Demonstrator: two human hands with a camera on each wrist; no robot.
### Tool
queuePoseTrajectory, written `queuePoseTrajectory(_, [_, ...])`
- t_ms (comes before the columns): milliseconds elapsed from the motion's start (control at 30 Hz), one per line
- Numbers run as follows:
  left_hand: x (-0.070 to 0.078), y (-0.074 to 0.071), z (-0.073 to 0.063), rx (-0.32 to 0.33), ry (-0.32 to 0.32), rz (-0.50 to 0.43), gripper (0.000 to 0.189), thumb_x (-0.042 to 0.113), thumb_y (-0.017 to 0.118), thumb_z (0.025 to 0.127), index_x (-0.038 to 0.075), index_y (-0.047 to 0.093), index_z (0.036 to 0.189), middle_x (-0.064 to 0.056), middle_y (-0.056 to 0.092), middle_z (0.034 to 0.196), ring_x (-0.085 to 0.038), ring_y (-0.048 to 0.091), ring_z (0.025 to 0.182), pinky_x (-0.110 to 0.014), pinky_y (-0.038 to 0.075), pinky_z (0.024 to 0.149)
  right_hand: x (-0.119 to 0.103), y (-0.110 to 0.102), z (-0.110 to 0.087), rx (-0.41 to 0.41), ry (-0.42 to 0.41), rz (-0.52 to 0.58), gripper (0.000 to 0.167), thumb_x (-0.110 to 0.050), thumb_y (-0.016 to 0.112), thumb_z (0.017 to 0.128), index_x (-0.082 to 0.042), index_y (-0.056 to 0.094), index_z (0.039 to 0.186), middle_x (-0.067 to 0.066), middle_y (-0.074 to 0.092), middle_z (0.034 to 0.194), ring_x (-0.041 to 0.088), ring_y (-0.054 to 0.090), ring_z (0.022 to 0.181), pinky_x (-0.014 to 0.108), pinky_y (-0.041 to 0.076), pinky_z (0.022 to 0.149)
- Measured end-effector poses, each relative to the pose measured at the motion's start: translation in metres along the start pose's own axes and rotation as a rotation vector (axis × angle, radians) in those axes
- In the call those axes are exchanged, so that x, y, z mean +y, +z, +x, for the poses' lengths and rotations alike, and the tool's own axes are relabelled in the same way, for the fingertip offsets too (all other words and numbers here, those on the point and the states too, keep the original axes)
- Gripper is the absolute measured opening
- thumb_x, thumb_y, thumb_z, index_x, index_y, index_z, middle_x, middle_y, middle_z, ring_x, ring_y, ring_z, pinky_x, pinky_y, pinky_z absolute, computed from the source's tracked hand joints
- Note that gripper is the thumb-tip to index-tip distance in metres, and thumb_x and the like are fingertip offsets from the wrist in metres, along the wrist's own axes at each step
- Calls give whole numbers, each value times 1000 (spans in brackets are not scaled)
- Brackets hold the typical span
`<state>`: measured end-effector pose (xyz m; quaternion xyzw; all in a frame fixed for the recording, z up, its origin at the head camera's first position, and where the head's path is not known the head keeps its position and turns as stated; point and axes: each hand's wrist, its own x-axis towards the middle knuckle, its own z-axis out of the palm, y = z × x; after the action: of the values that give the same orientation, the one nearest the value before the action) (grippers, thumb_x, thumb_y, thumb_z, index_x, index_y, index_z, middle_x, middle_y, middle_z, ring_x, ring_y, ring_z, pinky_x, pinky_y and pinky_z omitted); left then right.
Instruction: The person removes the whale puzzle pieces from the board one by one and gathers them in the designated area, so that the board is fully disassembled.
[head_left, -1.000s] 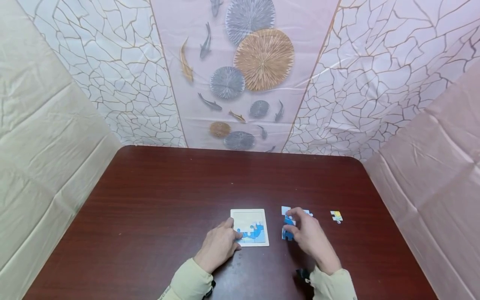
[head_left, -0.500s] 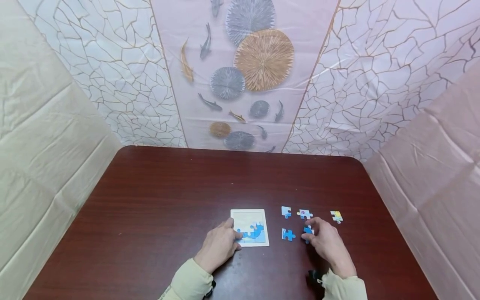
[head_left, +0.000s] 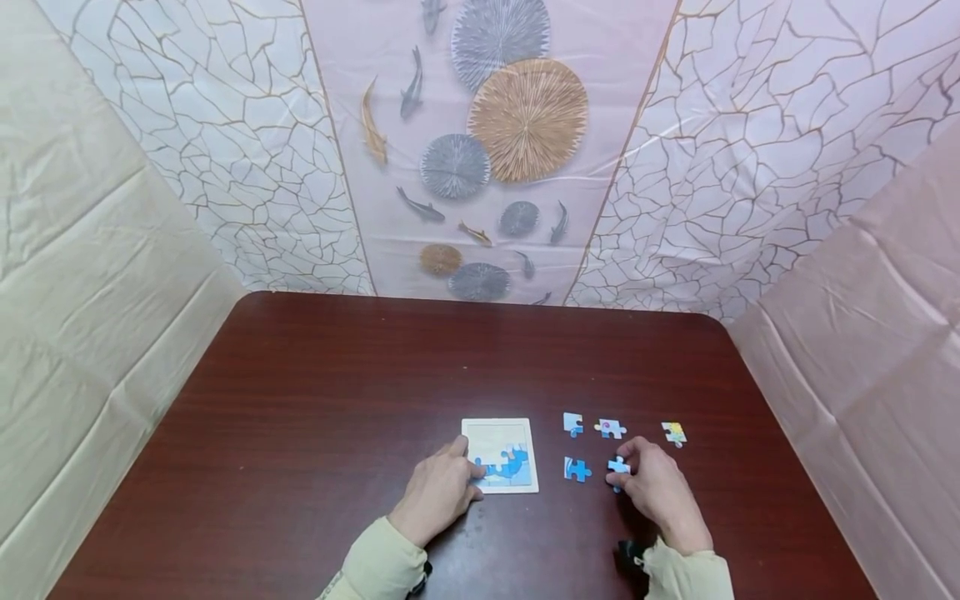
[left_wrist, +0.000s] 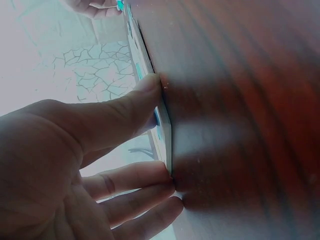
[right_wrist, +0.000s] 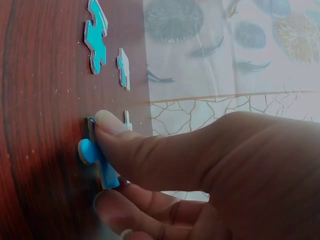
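Observation:
A shallow white puzzle tray (head_left: 533, 467), partly filled with blue pieces along its lower and right side, lies on the table. My left hand (head_left: 438, 492) holds its near left corner, thumb at the near edge and other fingers by the left edge; one finger reaches over the pieces. To the right, my right hand (head_left: 660, 487) pinches a blue puzzle piece (right_wrist: 102, 167) between thumb and fingers, close to the tabletop. The piece is tilted in the right wrist view. Just left of that hand lies another blue puzzle piece (head_left: 576, 469).
Behind the right hand lie a white-and-blue piece (head_left: 572, 423) and a pale piece with a pink swirl (head_left: 611, 428). Farther right is a yellow piece (head_left: 673, 433). The dark red wooden table (head_left: 337, 383) ends at patterned cloth walls (head_left: 480, 233).
My right hand has moved right with the blue piece, away from the other blue one, and has since turned that piece a little. The left hand stays on the tray.

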<state>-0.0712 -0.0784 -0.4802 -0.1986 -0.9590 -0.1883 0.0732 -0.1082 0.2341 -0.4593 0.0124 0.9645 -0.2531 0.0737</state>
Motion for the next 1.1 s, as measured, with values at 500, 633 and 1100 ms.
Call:
queuePoseTrajectory(500, [-1, 2, 0, -1, 7, 11, 26, 25, 83, 72, 20, 80, 97, 5, 46, 81, -14, 55, 77, -30, 47, 55, 1, 1, 2, -23, -23, -41, 31, -15, 78, 79, -3, 64, 104, 8, 56, 90, 20, 54, 75, 39, 45, 68])
queuePoseTrajectory(633, [-2, 2, -1, 1, 11, 18, 26, 25, 83, 72, 20, 80, 97, 5, 47, 81, -15, 55, 78, -31, 47, 56, 1, 1, 2, -25, -23, -41, 31, -15, 78, 80, -2, 63, 103, 8, 56, 90, 20, 55, 76, 41, 46, 69])
queuePoseTrajectory(1100, [-2, 3, 0, 2, 5, 20, 26, 25, 84, 72, 20, 80, 97, 5, 47, 82, -15, 56, 78, -30, 48, 55, -4, -1, 4, -45, 8, -2, 30, -23, 71, 88, -1, 61, 106, 13, 54, 98, 19, 53, 73, 40, 44, 68])
